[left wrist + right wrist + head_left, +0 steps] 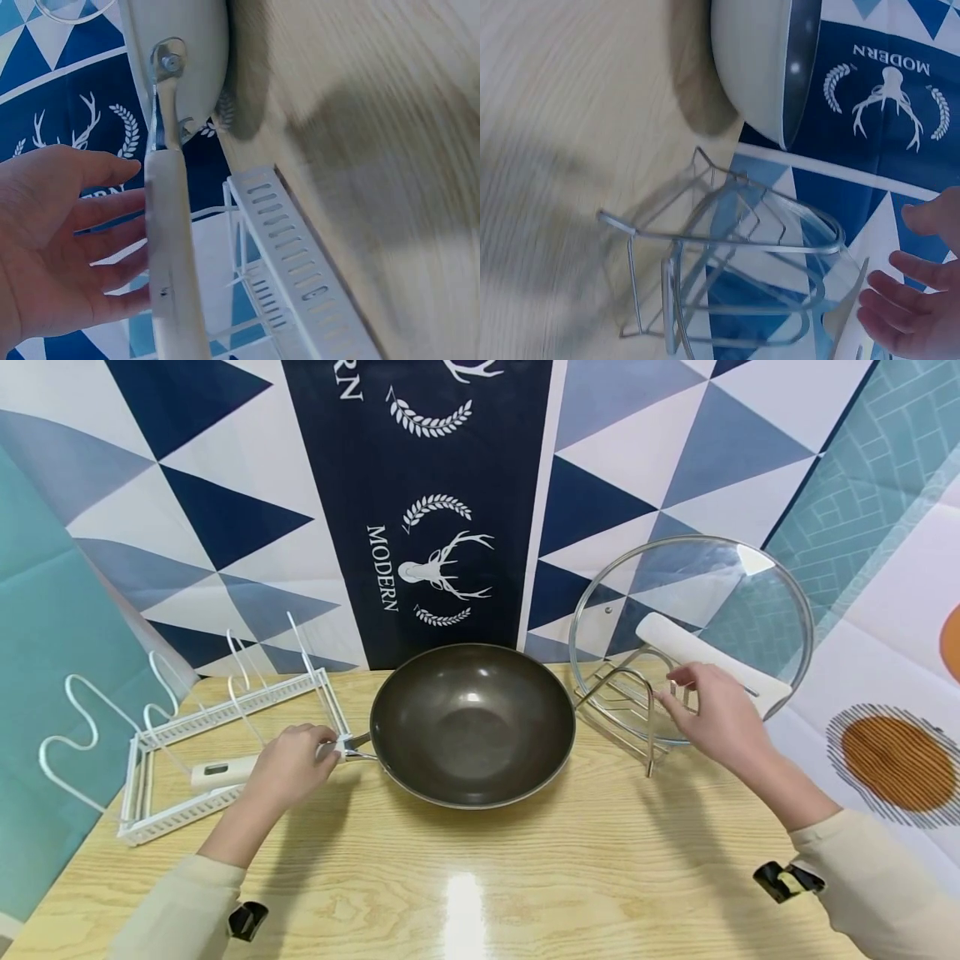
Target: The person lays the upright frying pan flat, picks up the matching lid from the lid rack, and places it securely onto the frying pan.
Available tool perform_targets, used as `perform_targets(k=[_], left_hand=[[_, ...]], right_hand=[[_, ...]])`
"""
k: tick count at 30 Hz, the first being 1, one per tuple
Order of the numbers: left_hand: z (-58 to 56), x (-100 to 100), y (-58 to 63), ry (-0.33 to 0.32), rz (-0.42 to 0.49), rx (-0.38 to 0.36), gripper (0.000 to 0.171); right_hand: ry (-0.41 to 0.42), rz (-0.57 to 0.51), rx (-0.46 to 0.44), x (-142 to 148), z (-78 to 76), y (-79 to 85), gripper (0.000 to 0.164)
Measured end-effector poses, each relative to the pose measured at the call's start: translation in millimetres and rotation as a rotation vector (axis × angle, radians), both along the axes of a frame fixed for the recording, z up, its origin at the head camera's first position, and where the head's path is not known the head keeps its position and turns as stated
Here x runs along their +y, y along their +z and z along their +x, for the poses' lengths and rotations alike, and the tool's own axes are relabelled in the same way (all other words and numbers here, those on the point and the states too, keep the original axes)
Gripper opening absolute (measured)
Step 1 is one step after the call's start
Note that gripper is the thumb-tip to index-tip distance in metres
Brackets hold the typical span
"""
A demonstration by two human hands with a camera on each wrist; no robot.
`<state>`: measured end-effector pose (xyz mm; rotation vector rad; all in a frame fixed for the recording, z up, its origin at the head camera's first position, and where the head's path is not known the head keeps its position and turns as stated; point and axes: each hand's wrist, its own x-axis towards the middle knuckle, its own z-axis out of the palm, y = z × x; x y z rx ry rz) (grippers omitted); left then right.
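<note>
A dark-lined wok [472, 727] sits on the table with its pale handle [174, 247] pointing left. My left hand [292, 767] is over that handle; in the left wrist view, the left hand [82, 240] has loosely extended fingers, tips at the handle's side, not wrapped round it. To the right, a glass lid [765, 585] with a long white handle [708, 664] leans upright in a metal wire rack [637, 693]. Beside the lid handle is my right hand [720, 714]. Its fingers look relaxed and hold nothing in the right wrist view, where the hand [922, 292] is partly cut off.
A white rack [225, 714] with tall wavy wire dividers stands at the left, behind and under the wok handle. Patterned sheeting [450, 527] rises directly behind the wok. Wooden tabletop [525, 877] extends in front of the wok.
</note>
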<state>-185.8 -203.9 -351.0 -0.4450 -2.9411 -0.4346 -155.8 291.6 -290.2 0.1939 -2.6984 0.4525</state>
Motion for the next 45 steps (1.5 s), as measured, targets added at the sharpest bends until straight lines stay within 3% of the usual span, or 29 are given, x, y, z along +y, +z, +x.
perform_targets(k=[6,11,19,29,45], left_hand=[[-4.5,6,8.9,-0.011,-0.051,-0.076,0.022],[-6.5,8,17.9,-0.015,-0.066,-0.086,0.023],[-8.1,14,26.0,-0.016,-0.087,-0.087,0.022],[-10.6,22,32.3,-0.059,-0.093,-0.02,0.025],[-19.6,49,41.5,-0.134,-0.077,0.077,0.024]], right_hand=[[-0.058,0.041,0.091,17,-2.6,5.0,0.033],[-0.114,0.08,0.118,29,-7.7,9.1,0.035],[-0.132,0.097,0.082,38,-13.8,10.7,0.037],[-0.159,0.071,-0.081,45,-21.2,14.4,0.045],[-0.166,0.055,-0.159,51,-31.7,21.9,0.05]])
